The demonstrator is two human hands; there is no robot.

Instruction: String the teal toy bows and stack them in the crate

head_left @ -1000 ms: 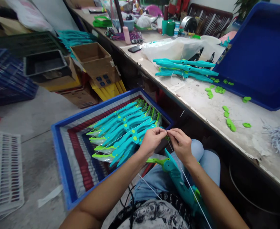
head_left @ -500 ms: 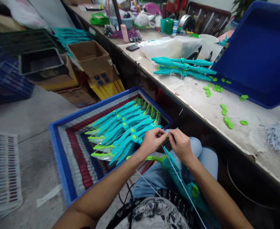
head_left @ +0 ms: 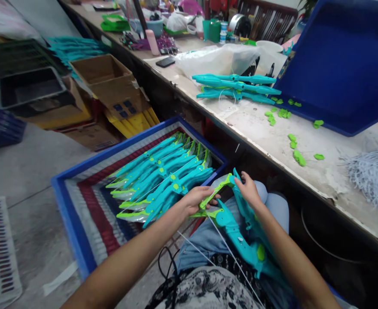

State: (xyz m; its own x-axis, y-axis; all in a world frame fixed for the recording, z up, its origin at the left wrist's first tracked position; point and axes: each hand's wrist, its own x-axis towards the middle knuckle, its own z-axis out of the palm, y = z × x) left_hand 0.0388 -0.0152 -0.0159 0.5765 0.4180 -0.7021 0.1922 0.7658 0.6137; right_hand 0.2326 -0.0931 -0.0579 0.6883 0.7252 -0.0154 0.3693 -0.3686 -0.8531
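A teal plastic toy bow with bright green end pieces and white string lies across my lap. My left hand closes its fingers round a green end piece of the bow. On the right, my right hand grips the bow's teal part by the green joint, thumb on top. White string runs from near my left hand down toward my body. Close by on the left, several similar bows lie stacked in a blue-rimmed crate.
On the worktable to the right lie more teal bows, small green pieces and a bundle of white strings. A large blue bin leans there. Cardboard boxes and a white basket stand left.
My hands have moved apart from their pinch over the string. The left now holds the green end piece, the right the teal part beside it. The bow's end shows more fully.
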